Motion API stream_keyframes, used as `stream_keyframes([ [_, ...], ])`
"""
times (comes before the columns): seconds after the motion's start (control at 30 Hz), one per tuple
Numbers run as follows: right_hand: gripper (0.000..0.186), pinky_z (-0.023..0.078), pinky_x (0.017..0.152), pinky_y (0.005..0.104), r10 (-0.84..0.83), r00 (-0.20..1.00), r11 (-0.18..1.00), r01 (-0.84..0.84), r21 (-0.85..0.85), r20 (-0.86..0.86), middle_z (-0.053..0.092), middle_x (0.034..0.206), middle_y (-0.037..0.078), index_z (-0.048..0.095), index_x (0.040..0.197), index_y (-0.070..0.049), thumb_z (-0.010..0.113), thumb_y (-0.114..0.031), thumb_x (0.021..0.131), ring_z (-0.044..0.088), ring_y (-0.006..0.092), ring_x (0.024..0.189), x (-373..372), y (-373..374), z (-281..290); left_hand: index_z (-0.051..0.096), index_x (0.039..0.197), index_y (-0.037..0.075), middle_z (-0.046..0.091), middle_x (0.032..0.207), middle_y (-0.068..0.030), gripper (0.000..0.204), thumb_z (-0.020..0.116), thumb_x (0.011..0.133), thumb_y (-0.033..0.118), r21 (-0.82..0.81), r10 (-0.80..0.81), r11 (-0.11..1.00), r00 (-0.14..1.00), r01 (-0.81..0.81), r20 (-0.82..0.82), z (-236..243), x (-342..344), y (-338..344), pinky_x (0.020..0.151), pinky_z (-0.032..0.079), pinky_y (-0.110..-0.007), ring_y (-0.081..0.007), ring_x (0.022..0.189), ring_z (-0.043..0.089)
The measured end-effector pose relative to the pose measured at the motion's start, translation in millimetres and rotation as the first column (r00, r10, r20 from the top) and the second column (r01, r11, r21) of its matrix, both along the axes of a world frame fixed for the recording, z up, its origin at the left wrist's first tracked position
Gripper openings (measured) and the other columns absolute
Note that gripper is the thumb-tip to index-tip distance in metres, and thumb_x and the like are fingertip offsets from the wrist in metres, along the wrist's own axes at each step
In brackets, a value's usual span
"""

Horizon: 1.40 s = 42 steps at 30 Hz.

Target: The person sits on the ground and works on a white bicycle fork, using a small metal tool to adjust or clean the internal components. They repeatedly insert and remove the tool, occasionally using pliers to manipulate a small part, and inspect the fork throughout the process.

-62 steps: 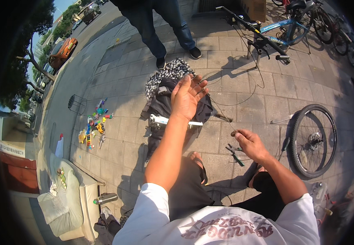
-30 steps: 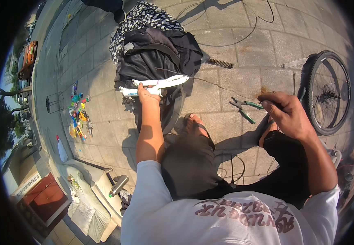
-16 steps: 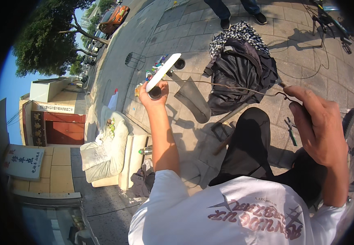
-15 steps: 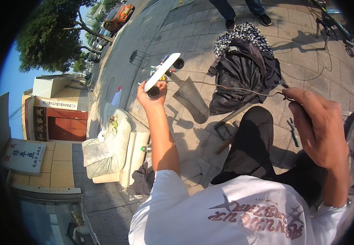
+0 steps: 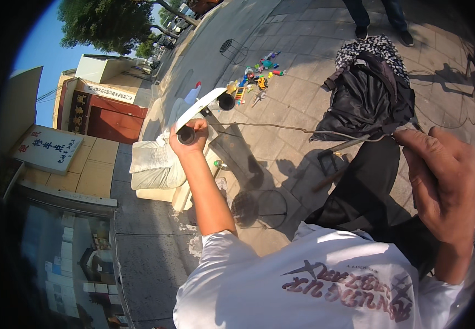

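The left hand (image 5: 198,143) is closed round one dark tube of a white bicycle fork (image 5: 200,108), held up clear of the paving left of the person's middle. Its palm and wrist obscure how far the tube extends. The right hand (image 5: 439,175) pinches a thin, bent wire (image 5: 305,130) between thumb and forefinger; the last bit of wire is covered by the fingertips. The wire crosses from there to the fork. Whether its far end is hooked, threaded or merely touching cannot be determined.

A dark grey panel (image 5: 238,151) below the fork is indistinct; its material cannot be established. A dark metal frame (image 5: 328,160) on the paving is partly covered by the black-trousered knee (image 5: 380,159). The right hand, close to the lens, blocks the ground behind it. A bystander's legs (image 5: 377,16) are cut off by the top rim.

Black fabric (image 5: 366,98) lies in a heap beyond the knee, with a spotted cloth (image 5: 372,50) at its far side. Small coloured toys (image 5: 260,80) are scattered beyond the fork, near a wire basket (image 5: 233,50). A pale padded seat (image 5: 152,164) stands behind the left forearm, which hides part of it.
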State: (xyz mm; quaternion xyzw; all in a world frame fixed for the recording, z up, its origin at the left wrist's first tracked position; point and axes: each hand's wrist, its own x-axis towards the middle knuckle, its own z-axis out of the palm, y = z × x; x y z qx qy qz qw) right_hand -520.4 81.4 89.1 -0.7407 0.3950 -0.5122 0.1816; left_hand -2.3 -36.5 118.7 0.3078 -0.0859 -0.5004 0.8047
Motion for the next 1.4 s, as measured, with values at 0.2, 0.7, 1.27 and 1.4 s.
stream_keyframes([
  [0.2, 0.041, 0.039, 0.052, 0.0407, 0.090, 0.982, 0.989, -0.107, -0.099, -0.163, 0.049, 0.066, 0.011, 0.071, 0.110, 0.002, 0.066, 0.007, 0.070, 0.053, 0.0299, 0.056, 36.4, -9.3, 5.1, 0.053, 0.082, 0.009, 0.043, 0.064, -0.0016, 0.016, 0.048, 0.088, 0.023, -0.075, -0.049, 0.996, 0.995, 0.042, -0.092, -16.7, 34.5, 12.8, 0.058, 0.028, -0.033, -0.0152, 0.057, 0.035],
  [0.7, 0.034, 0.047, 0.055, 0.0408, 0.223, 0.944, 0.955, -0.262, -0.142, -0.242, 0.053, 0.072, 0.012, 0.062, 0.105, 0.005, 0.067, -0.005, 0.072, 0.060, 0.0322, 0.066, 92.2, -55.6, 19.2, 0.053, 0.081, 0.009, 0.044, 0.060, -0.0033, 0.032, 0.046, 0.101, 0.033, 0.016, -0.018, 1.000, 0.998, 0.019, -0.063, -23.1, 26.2, -0.8, 0.056, 0.029, -0.034, -0.0159, 0.056, 0.039],
  [1.27, 0.015, 0.048, 0.076, 0.0368, 0.196, 0.882, 0.947, -0.284, -0.151, -0.429, 0.065, 0.073, 0.010, 0.064, 0.082, -0.004, 0.071, -0.013, 0.072, 0.067, 0.0226, 0.073, 100.8, -109.9, -27.4, 0.051, 0.081, 0.011, 0.048, 0.068, -0.0049, 0.031, 0.047, 0.101, 0.035, 0.536, -0.080, 0.842, 0.997, 0.064, 0.007, -163.5, 6.4, -63.6, 0.059, 0.031, -0.036, -0.0187, 0.061, 0.036],
  [1.4, 0.017, 0.048, 0.077, 0.0379, 0.145, 0.878, 0.962, -0.233, -0.143, -0.456, 0.067, 0.073, 0.012, 0.064, 0.083, -0.003, 0.072, -0.014, 0.074, 0.069, 0.0249, 0.072, 95.2, -124.1, -27.2, 0.051, 0.083, 0.011, 0.049, 0.069, -0.0055, 0.031, 0.047, 0.101, 0.035, 0.475, -0.124, 0.861, 0.981, 0.180, -0.146, -181.3, 12.0, -67.2, 0.059, 0.031, -0.037, -0.0192, 0.061, 0.036],
])
